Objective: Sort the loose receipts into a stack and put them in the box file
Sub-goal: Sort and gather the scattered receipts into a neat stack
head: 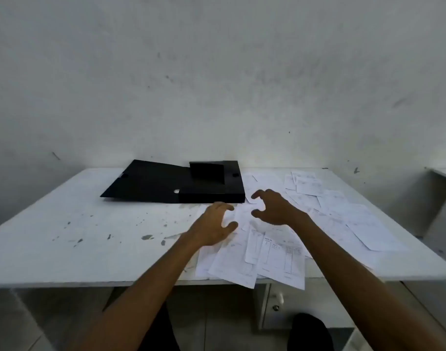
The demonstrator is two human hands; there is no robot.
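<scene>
A black box file lies open at the back of the white table, its lid folded out to the left. Several loose white receipts are scattered over the right half of the table, some hanging over the front edge, others near the back right. My left hand and my right hand hover just above the receipts in front of the box file. Both have fingers loosely curved and spread, facing each other, and hold nothing.
The table stands against a grey-white wall. Dark paint chips mark the left half of the tabletop. A drawer unit sits under the table at the right. Another white desk edge shows at the far right.
</scene>
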